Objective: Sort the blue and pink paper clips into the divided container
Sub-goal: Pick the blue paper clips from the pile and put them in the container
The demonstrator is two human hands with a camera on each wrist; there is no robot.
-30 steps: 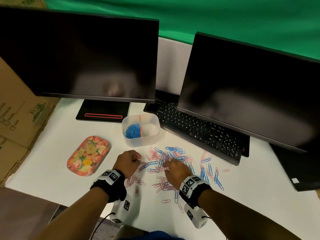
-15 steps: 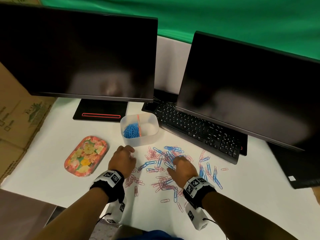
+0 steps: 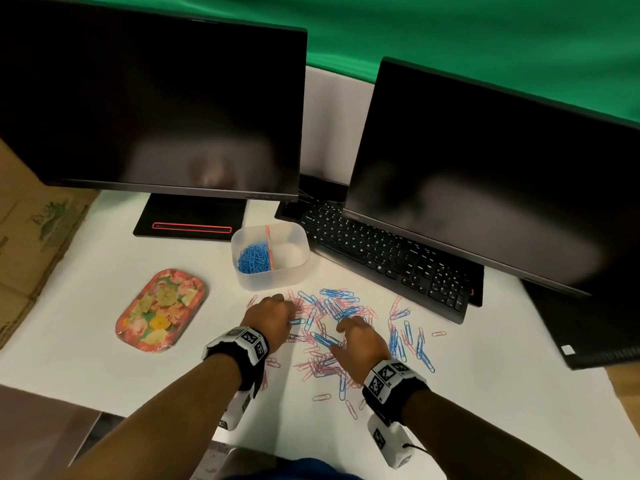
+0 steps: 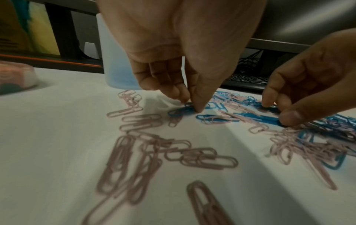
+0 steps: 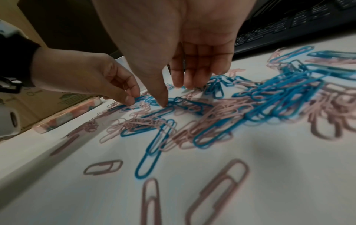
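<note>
Blue and pink paper clips [image 3: 332, 327] lie scattered on a white desk [image 3: 86, 341], just near of the divided container [image 3: 270, 252]. Left hand [image 3: 268, 315] pinches a blue clip [image 4: 181, 111]; right hand [image 3: 362, 339] fingers hang spread, touching clips. Two dark monitors [image 3: 149, 98] and green backdrop [image 3: 450, 36] stand far.

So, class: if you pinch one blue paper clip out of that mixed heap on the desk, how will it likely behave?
Probably light and stiff: the blue paper clip under the left hand is thin bent wire. It lies flat, so lifting likely needs fingertips. In the tangled heap, overlapping pink clips may snag and drag along.
</note>
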